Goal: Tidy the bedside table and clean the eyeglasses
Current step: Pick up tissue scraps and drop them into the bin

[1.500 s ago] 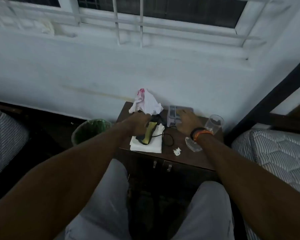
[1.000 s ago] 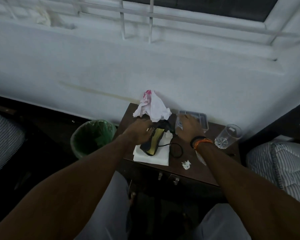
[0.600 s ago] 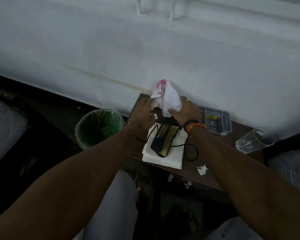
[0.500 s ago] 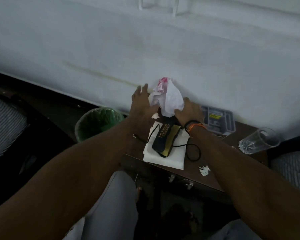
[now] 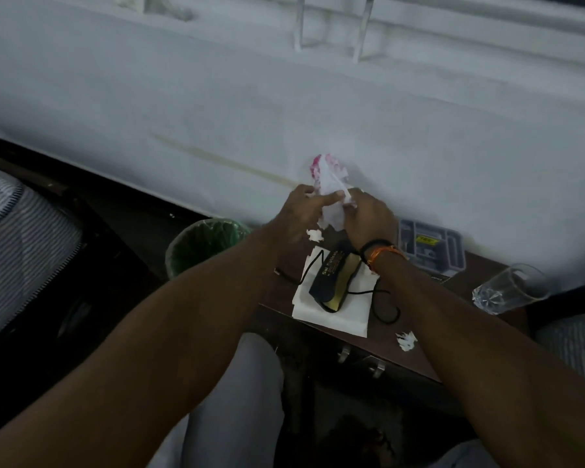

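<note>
Both hands hold a crumpled white paper with a pink patch (image 5: 330,184) above the back of the dark wooden bedside table (image 5: 429,346). My left hand (image 5: 301,214) grips it from the left, my right hand (image 5: 368,217) from the right. Below them a black and gold eyeglass case (image 5: 335,278) lies on a white folded tissue (image 5: 331,312), with a black cord (image 5: 385,305) looping beside it. Small white paper scraps lie at the table's back (image 5: 314,234) and near the front edge (image 5: 406,339). No eyeglasses show.
A green-lined waste bin (image 5: 206,244) stands on the floor left of the table. A grey compartment tray (image 5: 433,248) sits at the back against the white wall, and a drinking glass (image 5: 507,288) stands at the right. Striped mattresses flank both sides (image 5: 21,238).
Both hands have closed round the crumpled paper and lifted it off the table's back; before, the left hand was open beside it. The view has shifted slightly left and down.
</note>
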